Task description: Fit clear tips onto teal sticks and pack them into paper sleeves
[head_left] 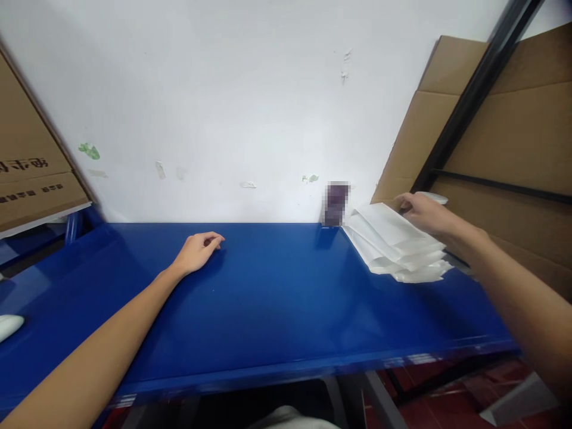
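My left hand (200, 250) rests over the blue table (263, 298), its fingers curled in toward the thumb. Nothing shows between them. My right hand (420, 211) is at the far right part of a stack of flat white bags (393, 238), palm down. Its fingers are bent together, and what they hold, if anything, is hidden. Behind that wrist a rounded white piece (433, 197) sticks out, partly covered. Left of the stack, a dark upright object (336, 204) stands against the wall, pixelated beyond naming.
Cardboard with printing (38, 170) stands at the left, and more cardboard (513, 131) lines the right behind a black metal post (469, 101). A white rounded object (9, 326) lies at the table's left edge. The white wall (214, 107) closes off the back.
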`<state>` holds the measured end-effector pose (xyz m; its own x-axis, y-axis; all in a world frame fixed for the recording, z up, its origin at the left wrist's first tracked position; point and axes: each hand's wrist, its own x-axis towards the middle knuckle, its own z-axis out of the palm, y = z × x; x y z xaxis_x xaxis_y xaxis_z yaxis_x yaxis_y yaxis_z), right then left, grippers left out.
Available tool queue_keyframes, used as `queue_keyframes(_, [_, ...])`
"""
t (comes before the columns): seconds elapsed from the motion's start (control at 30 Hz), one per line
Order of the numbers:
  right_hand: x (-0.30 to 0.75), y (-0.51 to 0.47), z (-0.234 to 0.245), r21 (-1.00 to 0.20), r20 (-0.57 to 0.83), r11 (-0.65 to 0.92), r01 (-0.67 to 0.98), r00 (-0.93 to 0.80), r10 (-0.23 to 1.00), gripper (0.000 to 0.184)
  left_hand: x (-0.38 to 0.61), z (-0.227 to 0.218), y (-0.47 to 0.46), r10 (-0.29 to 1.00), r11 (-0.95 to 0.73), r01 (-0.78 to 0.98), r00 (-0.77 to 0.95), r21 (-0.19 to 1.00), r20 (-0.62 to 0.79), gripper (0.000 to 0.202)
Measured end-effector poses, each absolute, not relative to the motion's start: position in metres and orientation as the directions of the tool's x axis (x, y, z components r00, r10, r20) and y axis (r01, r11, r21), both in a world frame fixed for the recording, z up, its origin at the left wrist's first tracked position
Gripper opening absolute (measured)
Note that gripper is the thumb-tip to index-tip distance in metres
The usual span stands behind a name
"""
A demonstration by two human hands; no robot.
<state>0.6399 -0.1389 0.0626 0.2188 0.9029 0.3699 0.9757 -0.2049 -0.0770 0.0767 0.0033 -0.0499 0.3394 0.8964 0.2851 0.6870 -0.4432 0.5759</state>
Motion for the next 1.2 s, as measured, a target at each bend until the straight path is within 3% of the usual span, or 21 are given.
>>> queue_keyframes(0.2, [0.645, -0.133, 0.051, -0.082, 0.333, -0.323, 0.943, 0.331, 0.883, 0.022, 0.082, -0.044, -0.004, 0.895, -0.445, 0.69, 0.337, 0.571, 0.29, 0.044])
queue_keyframes(0.27, [0.639, -0.132, 0.049, -0.051, 0.311, -0.412, 0.91, 0.407, 0.859, 0.027, 0.084, -0.042, -0.006, 0.895, -0.446, 0.695, 0.337, 0.563, 0.292, 0.044])
queue_keyframes(0.37, [0.624, -0.128, 0.044, 0.093, 0.153, -0.506, 0.858, 0.489, 0.858, 0.042, 0.085, -0.042, -0.006, 0.89, -0.455, 0.698, 0.344, 0.553, 0.298, 0.043])
queue_keyframes(0.47, [0.612, -0.123, 0.04, 0.186, 0.04, -0.464, 0.866, 0.465, 0.884, 0.034, 0.084, -0.043, -0.005, 0.886, -0.464, 0.698, 0.358, 0.545, 0.296, 0.042])
queue_keyframes(0.57, [0.605, -0.119, 0.051, 0.195, 0.035, -0.404, 0.894, 0.405, 0.914, 0.021, 0.084, -0.044, -0.004, 0.884, -0.467, 0.698, 0.361, 0.543, 0.296, 0.042])
queue_keyframes(0.67, [0.596, -0.121, 0.079, 0.2, 0.035, -0.359, 0.912, 0.36, 0.932, 0.025, 0.083, -0.044, -0.003, 0.896, -0.443, 0.701, 0.334, 0.558, 0.292, 0.044])
queue_keyframes(0.77, [0.571, -0.127, 0.111, 0.149, -0.023, -0.245, 0.958, 0.251, 0.968, 0.033, 0.083, -0.043, -0.001, 0.916, -0.401, 0.69, 0.278, 0.602, 0.291, 0.043])
queue_keyframes(0.9, [0.5, -0.139, 0.124, 0.031, -0.164, 0.077, 0.997, -0.071, 0.984, 0.034, 0.081, -0.039, -0.002, 0.927, -0.367, 0.627, 0.186, 0.688, 0.325, 0.044])
queue_keyframes(1.03, [0.413, -0.14, 0.09, 0.02, -0.017, 0.271, 0.962, -0.271, 0.963, 0.037, 0.08, -0.032, -0.006, 0.93, -0.307, 0.617, 0.034, 0.724, 0.366, 0.046])
queue_keyframes(1.13, [0.37, -0.131, 0.057, -0.068, 0.082, 0.461, 0.885, -0.456, 0.886, 0.041, 0.076, -0.028, -0.007, 0.909, -0.306, 0.676, -0.001, 0.671, 0.416, 0.044])
queue_keyframes(1.2, [0.361, -0.121, 0.04, -0.106, 0.158, 0.482, 0.87, -0.464, 0.872, 0.04, 0.072, -0.03, -0.006, 0.885, -0.352, 0.711, 0.041, 0.609, 0.463, 0.045])
